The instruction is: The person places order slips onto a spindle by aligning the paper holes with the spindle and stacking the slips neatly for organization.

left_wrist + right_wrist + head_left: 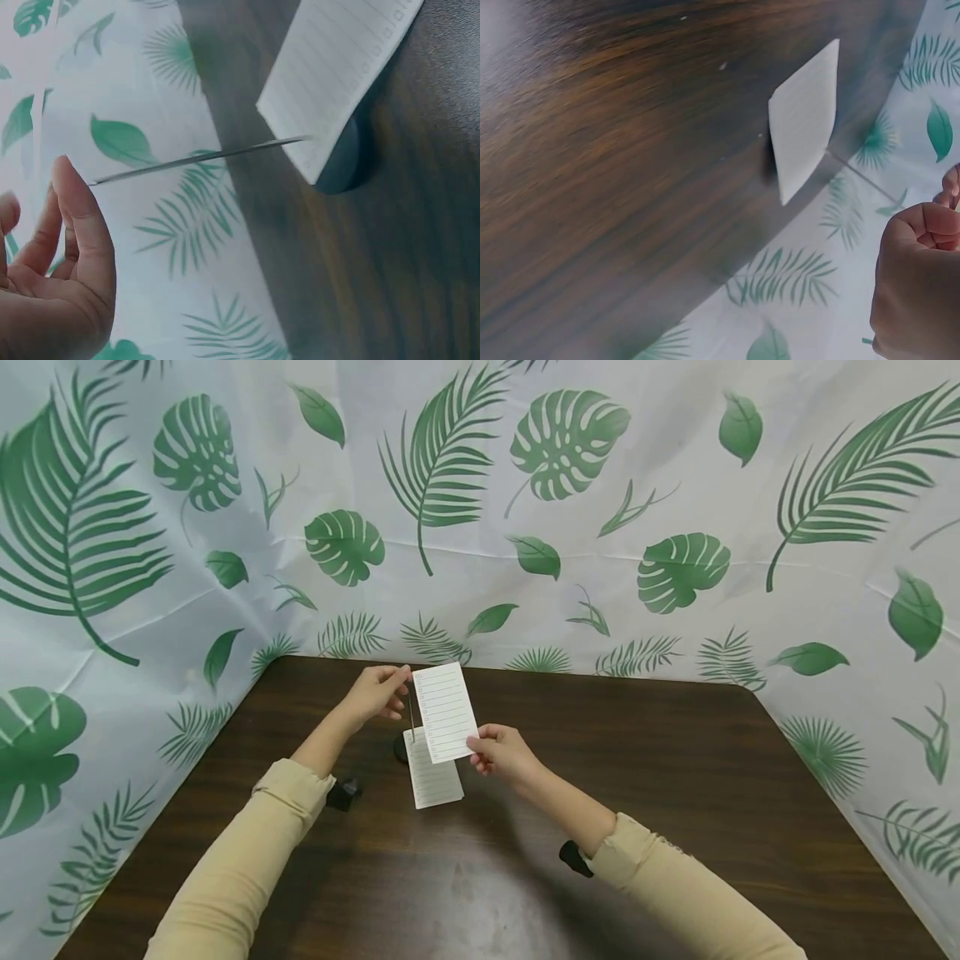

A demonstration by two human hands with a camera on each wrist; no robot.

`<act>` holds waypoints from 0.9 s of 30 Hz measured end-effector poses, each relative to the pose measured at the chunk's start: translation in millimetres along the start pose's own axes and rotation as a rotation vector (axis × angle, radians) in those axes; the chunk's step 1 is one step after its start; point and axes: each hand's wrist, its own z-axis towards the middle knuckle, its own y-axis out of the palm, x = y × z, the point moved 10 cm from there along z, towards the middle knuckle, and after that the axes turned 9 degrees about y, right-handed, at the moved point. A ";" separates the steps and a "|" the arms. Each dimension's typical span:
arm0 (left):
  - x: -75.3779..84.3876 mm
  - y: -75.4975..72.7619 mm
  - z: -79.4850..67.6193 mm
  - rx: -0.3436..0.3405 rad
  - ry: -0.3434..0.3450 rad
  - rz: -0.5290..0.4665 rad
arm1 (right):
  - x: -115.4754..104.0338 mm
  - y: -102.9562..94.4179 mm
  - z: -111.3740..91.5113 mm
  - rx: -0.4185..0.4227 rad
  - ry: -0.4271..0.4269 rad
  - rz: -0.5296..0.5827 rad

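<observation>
My right hand [506,752] pinches a white lined slip [445,712] by its lower right corner. The slip has a column of small checkboxes and is held raised and tilted. At its upper left corner, my left hand [375,692] brings thumb and fingertips to the edge and seems to pinch it. Just under those fingertips rises the thin metal rod [195,159] of a paper spike with a dark round base [346,161]. More lined slips [435,781] sit low on the rod. In the right wrist view, the right hand [919,285] is curled at the edge, its slip mostly hidden.
A dark wood-grain table [637,752] lies beneath the hands. Behind it and along both sides hangs a white leaf-print cloth [480,602]. Black straps [345,794] show at both wrists beside the beige sleeves.
</observation>
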 end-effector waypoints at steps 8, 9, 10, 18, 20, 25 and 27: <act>5.8 -4.3 -1.8 0.023 0.008 0.134 | 1.8 11.8 2.0 0.000 0.003 0.021; 5.1 -4.8 -2.5 0.023 0.007 0.153 | 2.4 13.5 2.0 -0.005 0.004 0.026; 4.6 -5.4 -3.1 0.026 0.009 0.173 | 2.5 15.5 1.7 -0.011 0.003 0.032; 1.9 -9.7 -7.1 0.136 0.028 0.229 | 2.1 27.5 7.7 -0.039 -0.008 0.083; 0.9 -11.6 -7.9 0.174 0.020 0.235 | 1.6 28.2 8.8 -0.034 -0.004 0.093; -3.7 -15.6 -9.3 0.244 -0.013 0.241 | 3.0 27.0 10.7 -0.014 0.008 0.112; -5.4 -16.1 -9.7 0.254 -0.024 0.245 | 4.4 26.3 11.5 -0.009 0.011 0.118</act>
